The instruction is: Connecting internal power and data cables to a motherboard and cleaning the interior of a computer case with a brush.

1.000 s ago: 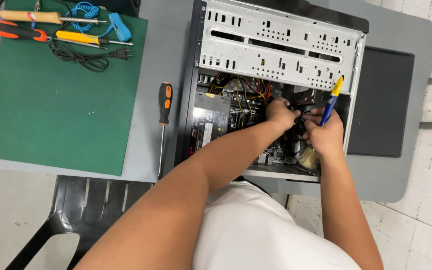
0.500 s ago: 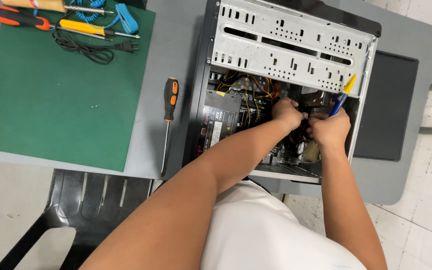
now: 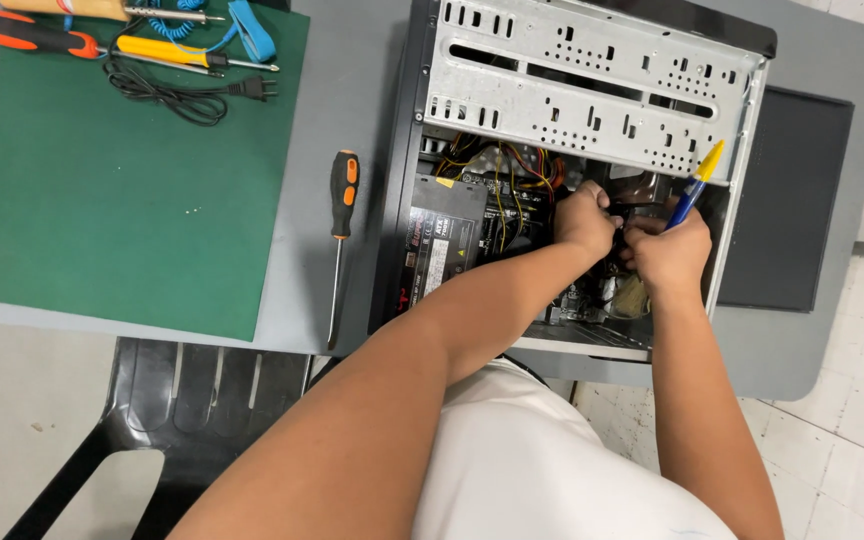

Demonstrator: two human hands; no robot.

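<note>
Both hands work deep inside an open computer case (image 3: 592, 90) on the worktop (image 3: 352, 110). Left hand (image 3: 584, 218) pinches dark cabling; right hand (image 3: 667, 255) grips a blue-and-yellow screwdriver (image 3: 697, 185) (tip hidden). Freeing that connector seems underway, needing steady pulling.

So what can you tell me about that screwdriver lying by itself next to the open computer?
The screwdriver has a black handle with orange inlays, rubbery-looking, and a long thin bare metal shaft. It lies flat on the grey table, handle away from the person, tip pointing toward the near edge. It sits in the strip between the green mat and the computer case, roughly parallel to the case's side. Neither hand touches it; the left hand and right hand are both inside the case.
</note>
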